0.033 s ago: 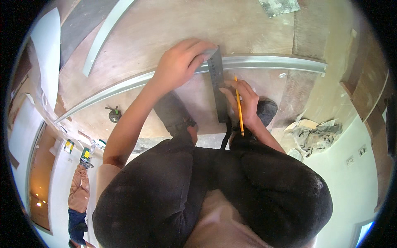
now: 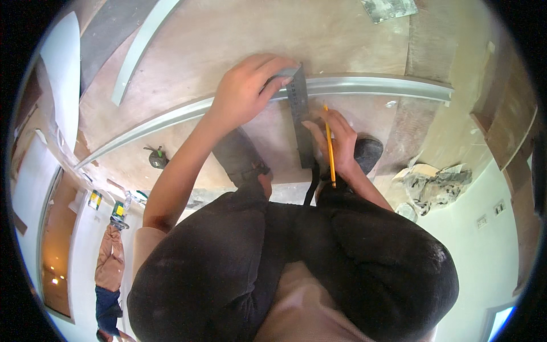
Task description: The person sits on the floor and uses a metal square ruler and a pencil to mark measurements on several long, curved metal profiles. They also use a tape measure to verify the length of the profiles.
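A long silvery metal channel (image 2: 376, 86) lies across the board floor in front of my feet. Over it stretches a dark metal square (image 2: 300, 122) with graduations, its long blade pointing back toward me. My left hand (image 2: 246, 88) is closed around the far end of this square, at the channel. Between the fingers of my right hand (image 2: 343, 147) is a yellow pencil (image 2: 330, 149), its tip directed away from me. The thumb side of that hand is beside the blade's right edge; whether it touches, I cannot tell.
A black and green tape measure (image 2: 158, 158) lies left of my left forearm. Another metal strip (image 2: 138, 57) rests at the far left, a stained plate (image 2: 390, 8) at the far right. Crumpled plastic sheeting (image 2: 437, 185) is at right. Another person (image 2: 108, 265) is at lower left.
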Available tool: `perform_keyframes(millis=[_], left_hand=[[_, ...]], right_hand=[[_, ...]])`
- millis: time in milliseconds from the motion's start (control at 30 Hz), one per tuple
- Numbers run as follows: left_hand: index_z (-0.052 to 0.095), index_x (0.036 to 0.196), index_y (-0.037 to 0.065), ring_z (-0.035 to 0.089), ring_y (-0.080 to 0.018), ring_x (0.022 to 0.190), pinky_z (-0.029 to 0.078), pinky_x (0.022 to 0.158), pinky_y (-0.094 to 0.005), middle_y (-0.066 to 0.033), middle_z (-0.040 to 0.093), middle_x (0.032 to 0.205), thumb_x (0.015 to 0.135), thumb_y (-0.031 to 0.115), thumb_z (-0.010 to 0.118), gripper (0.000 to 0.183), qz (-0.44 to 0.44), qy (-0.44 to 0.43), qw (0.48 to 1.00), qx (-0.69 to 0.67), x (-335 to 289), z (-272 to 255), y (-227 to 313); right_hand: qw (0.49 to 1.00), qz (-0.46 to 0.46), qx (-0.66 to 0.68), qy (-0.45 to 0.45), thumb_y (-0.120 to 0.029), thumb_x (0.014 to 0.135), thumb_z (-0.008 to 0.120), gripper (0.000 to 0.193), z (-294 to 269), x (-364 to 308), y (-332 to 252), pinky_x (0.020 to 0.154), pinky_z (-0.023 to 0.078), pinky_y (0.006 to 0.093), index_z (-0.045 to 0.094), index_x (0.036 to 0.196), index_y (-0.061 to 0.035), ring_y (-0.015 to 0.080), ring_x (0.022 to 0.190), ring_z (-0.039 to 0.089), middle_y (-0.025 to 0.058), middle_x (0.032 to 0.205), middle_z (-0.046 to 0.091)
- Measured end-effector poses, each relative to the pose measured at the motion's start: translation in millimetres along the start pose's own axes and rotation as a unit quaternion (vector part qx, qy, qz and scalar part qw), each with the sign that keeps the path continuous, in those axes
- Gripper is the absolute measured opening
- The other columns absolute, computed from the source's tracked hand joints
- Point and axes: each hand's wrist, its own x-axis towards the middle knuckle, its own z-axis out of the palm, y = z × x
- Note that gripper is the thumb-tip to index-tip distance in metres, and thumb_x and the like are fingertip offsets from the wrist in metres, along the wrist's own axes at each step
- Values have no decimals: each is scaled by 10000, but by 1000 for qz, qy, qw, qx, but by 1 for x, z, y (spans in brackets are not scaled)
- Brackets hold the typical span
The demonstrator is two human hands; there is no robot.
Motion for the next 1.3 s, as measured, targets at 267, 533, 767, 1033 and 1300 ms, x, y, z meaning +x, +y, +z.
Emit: perform_keyframes(millis=[267, 533, 767, 1033, 1300], left_hand=[[732, 1328, 100, 729, -334, 1113, 593, 943, -396, -130, 747, 1272, 944, 77, 751, 385, -2, -14, 997, -80, 1, 3, -14], [703, 1443, 171, 683, -295, 1124, 574, 985, -389, -74, 708, 1313, 839, 175, 841, 620, 40, -36, 998, 28, -1, -11, 6], [720, 1428, 178, 670, -279, 1017, 571, 916, -407, -55, 718, 1280, 803, 201, 855, 640, 43, 27, 995, 84, -11, 7, 3], [739, 1411, 185, 674, -260, 955, 576, 885, -375, -51, 755, 1270, 814, 169, 835, 604, 59, 71, 992, 83, -12, 15, 0], [705, 1453, 189, 658, -256, 904, 580, 862, -374, -37, 753, 1330, 826, 172, 819, 638, 60, 70, 991, 98, -14, 20, 0]], right_hand=[[999, 34, -13, 3, 12, 842, 858, 411, 0, -4, -1, 823, 602, 377, 740, 1234, -28, 330, 954, 759, 199, 1095, 753], [1000, 23, -2, -6, -10, 864, 847, 406, -5, 0, -1, 871, 615, 422, 730, 1253, -33, 383, 1039, 746, 205, 1176, 754], [999, 32, -1, 0, -33, 879, 845, 422, -5, 1, -3, 875, 616, 422, 726, 1284, -31, 379, 1043, 754, 212, 1181, 754], [999, 0, -41, 22, -43, 877, 852, 441, -1, 3, -1, 816, 622, 411, 725, 1300, -33, 381, 987, 762, 238, 1123, 746], [995, -34, -64, 63, -26, 867, 855, 394, 1, 3, -3, 840, 633, 404, 732, 1241, -15, 360, 999, 768, 227, 1134, 754]])
